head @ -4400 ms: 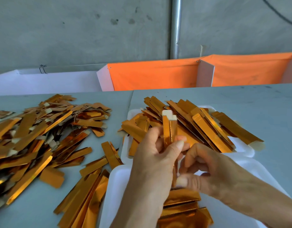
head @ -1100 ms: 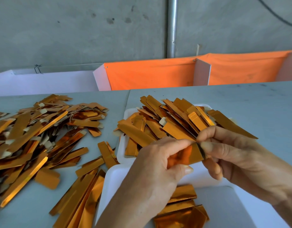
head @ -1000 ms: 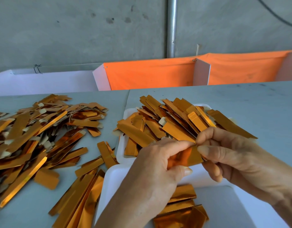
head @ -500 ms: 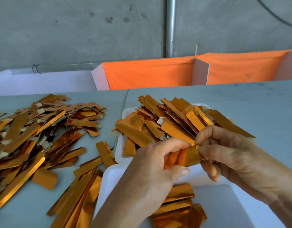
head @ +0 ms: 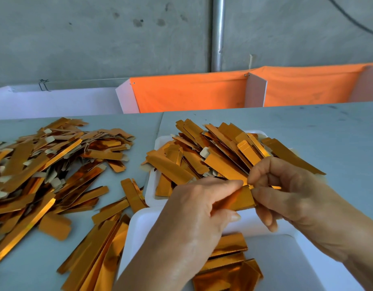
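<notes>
1. L hand (head: 194, 219): thumb & forefinger curled round the left part of a small gold foil piece (head: 241, 199), clamped on it.
2. R hand (head: 292, 198): thumb & forefinger pinch the same piece at its right end; other fingers hang curled below, holding nothing.
3. The foil piece is in the air betw. both hands, not touching the table (head: 318, 131). It sits over the far rim of the near white tray (head: 297, 265), by the table's near edge.
4. Near tray holds a few folded gold pieces (head: 227, 248), partly hidden under the L wrist.
5. Far white tray (head: 151, 185), just behind the near one, approx mid-table, carries a heap of long gold strips (head: 219, 164); some stick out past its rim.
6. Big loose pile of gold strips (head: 55, 160) on the table's left side, running to the left edge.
7. More flat strips (head: 101, 255) lie just left of the near tray, reaching the near edge.
8. Behind the table's far edge: orange cloth (head: 192, 93), white boards, a metal pole (head: 218, 32) vs. a grey wall.
</notes>
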`<control>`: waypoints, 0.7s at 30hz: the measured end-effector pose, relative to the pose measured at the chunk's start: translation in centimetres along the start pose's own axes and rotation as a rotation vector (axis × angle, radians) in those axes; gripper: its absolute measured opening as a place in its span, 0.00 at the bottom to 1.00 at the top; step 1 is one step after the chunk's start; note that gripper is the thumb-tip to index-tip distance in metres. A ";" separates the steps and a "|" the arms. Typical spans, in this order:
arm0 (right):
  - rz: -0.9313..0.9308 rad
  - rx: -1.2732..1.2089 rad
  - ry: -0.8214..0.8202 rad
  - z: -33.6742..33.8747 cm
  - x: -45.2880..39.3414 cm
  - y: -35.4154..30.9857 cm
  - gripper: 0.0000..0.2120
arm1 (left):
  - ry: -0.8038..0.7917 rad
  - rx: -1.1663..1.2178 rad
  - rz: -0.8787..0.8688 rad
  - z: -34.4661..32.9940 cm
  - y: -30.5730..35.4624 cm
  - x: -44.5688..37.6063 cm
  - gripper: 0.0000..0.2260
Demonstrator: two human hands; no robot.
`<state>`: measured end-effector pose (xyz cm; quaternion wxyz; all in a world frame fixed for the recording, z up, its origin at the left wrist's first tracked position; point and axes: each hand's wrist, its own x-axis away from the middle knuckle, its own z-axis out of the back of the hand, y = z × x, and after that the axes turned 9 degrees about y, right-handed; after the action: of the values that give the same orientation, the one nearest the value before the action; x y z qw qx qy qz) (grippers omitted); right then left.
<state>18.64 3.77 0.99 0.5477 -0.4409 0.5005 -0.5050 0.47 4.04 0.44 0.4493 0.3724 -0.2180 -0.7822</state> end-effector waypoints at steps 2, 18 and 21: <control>-0.020 -0.042 -0.003 0.1 0.0 -0.1 0.07 | 0.030 -0.016 -0.028 -0.1 0.0 0.0 0.22; -0.107 -0.511 -0.224 1.2 -0.4 0.6 0.21 | 0.032 0.198 -0.027 0.3 0.6 0.0 0.20; -0.126 -0.559 -0.241 1.1 -0.4 0.8 0.19 | 0.020 0.217 -0.013 0.2 0.6 0.1 0.20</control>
<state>19.83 4.25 0.41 0.4281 -0.6613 0.5234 -0.3248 0.65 3.66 0.96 0.4033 0.4280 -0.2943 -0.7534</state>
